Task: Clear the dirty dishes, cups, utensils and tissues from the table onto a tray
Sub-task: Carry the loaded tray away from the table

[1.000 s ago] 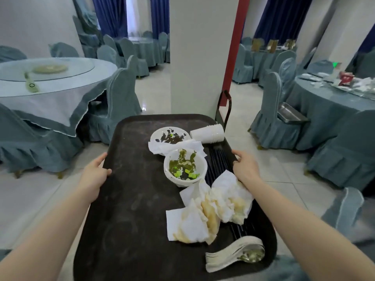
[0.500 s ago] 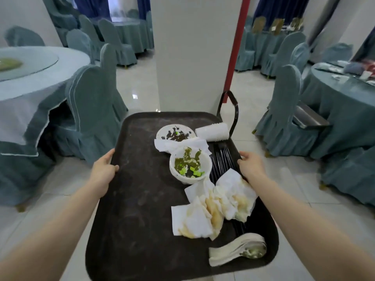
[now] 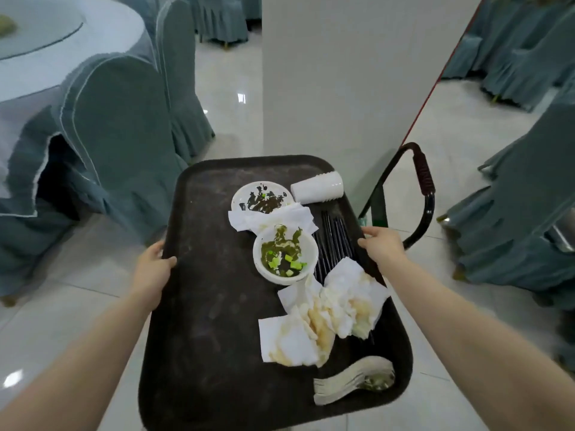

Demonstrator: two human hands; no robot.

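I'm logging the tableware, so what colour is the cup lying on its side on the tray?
White: the cup shows best in the head view, at the tray's far end.

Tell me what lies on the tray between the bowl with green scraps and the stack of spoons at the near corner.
In the head view, crumpled stained tissues lie between the bowl and the spoons on the tray.

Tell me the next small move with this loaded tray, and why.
Probably steer the tray right, keeping it level. Both hands, left hand and right hand, grip its side rims, the white pillar stands straight ahead, and the cup lies on its side, free to roll.
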